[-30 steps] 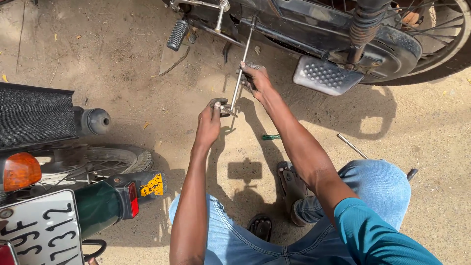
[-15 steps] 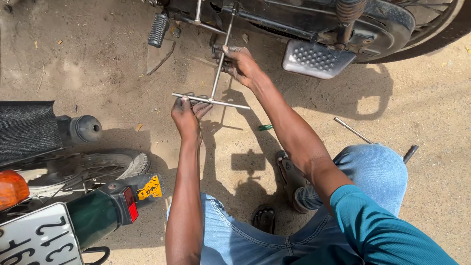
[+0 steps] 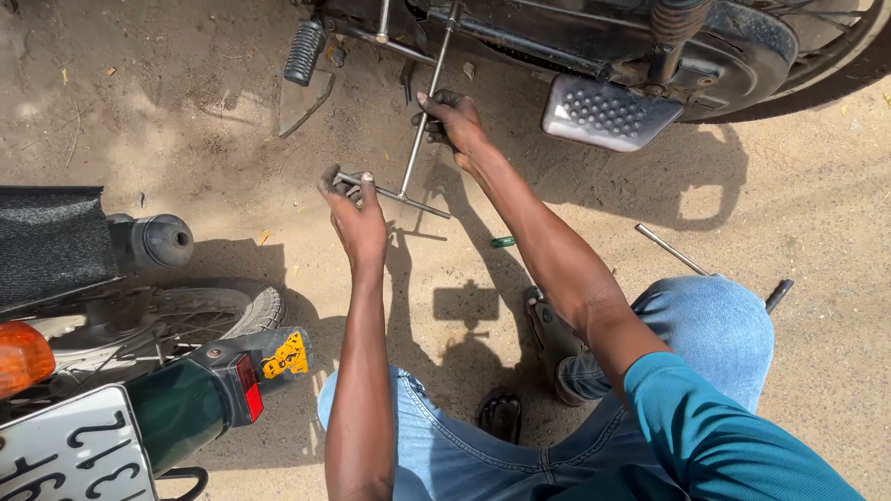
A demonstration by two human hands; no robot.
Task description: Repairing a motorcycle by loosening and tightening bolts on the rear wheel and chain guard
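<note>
T-handle wrench (image 3: 408, 167) is the thing both hands are on, a long steel shaft running up into the underside of the motorcycle (image 3: 594, 37) with its crossbar down low over the dirt ground (image 3: 139, 121). Left hand (image 3: 357, 218) has its fingers curled around the left end of the crossbar. Right hand (image 3: 450, 121) is further up, fingers wrapped around the shaft just below where it disappears under the frame. So both hands are clamped on the same tool, one on the bar and one on the stem.

Around it: a ribbed footpeg (image 3: 304, 51) hangs off the bike to the left of the shaft, and a studded metal foot plate (image 3: 608, 113) sits to the right of the right hand. A small green object (image 3: 502, 242) lies on the dirt near the right forearm, and another metal rod (image 3: 670, 249) is lying by the person's knee in blue jeans. Bottom left there's the rear of a second bike, with its tyre (image 3: 186, 311) and red tail light (image 3: 247, 387) showing.
</note>
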